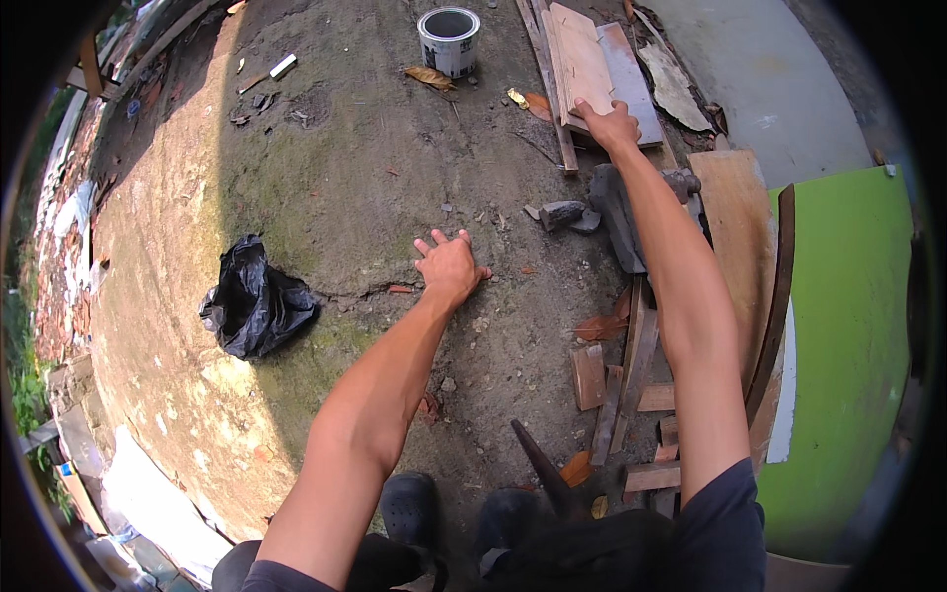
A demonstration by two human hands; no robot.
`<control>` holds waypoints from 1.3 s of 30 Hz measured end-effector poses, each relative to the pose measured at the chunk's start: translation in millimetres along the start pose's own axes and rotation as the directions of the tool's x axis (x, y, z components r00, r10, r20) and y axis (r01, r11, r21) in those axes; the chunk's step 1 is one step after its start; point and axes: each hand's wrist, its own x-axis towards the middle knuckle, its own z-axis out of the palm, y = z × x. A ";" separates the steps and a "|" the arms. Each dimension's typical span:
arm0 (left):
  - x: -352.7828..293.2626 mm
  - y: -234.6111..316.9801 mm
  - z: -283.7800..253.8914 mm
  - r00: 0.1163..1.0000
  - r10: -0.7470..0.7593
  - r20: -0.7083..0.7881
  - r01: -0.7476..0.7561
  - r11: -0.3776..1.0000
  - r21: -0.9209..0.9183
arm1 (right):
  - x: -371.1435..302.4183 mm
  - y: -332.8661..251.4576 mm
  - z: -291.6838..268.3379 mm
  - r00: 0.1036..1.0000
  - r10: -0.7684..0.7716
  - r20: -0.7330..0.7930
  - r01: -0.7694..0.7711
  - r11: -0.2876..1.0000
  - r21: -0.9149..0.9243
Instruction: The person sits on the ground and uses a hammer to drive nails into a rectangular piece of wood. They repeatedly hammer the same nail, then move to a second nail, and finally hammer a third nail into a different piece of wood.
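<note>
My left hand [450,266] is open, its fingers spread on the rough, cracked ground [375,187]. At the far right my right hand [612,123] grips the near end of a pale wooden board [580,47]. Fingers lie over the board's end; what they touch underneath is hidden. A greyer board [627,74] lies beside it on the right, and a narrow wooden strip [548,79] runs along its left. Beneath my right forearm sits a dark, heavy metal tool [621,222], partly covered by the arm. Dark stone chunks [562,214] lie left of that tool.
A metal can [451,54] stands at the far middle. A crumpled black plastic bag [258,304] lies on the left. Several wood offcuts [588,377] are near my right side, beside a green panel [848,335]. A pointed dark bar [538,454] lies near my shoes [410,498].
</note>
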 end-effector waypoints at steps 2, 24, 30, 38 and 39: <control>2.3 4.9 -5.7 1.000 -0.020 0.020 0.020 1.000 -0.015 | 17.9 -3.1 4.9 0.997 0.052 0.056 -0.051 0.999 -0.014; 3.1 -7.9 8.1 0.999 0.023 -0.047 -0.026 0.998 -0.062 | -121.6 -29.8 -79.4 0.982 -0.058 0.180 -0.064 0.791 0.608; -6.8 -33.6 10.4 0.962 0.171 -0.211 -0.208 0.963 -0.171 | -273.7 29.3 -92.5 0.849 -0.504 -0.158 0.522 0.846 0.107; -51.9 -123.7 0.4 0.825 -0.180 -0.536 -0.074 0.905 -0.418 | -333.6 114.3 -34.2 0.740 -0.673 -0.016 0.673 0.740 -0.008; -63.0 -121.2 -5.3 0.827 -0.197 -0.527 -0.060 0.901 -0.430 | -336.4 129.8 -19.8 0.723 -0.691 -0.002 0.691 0.723 -0.004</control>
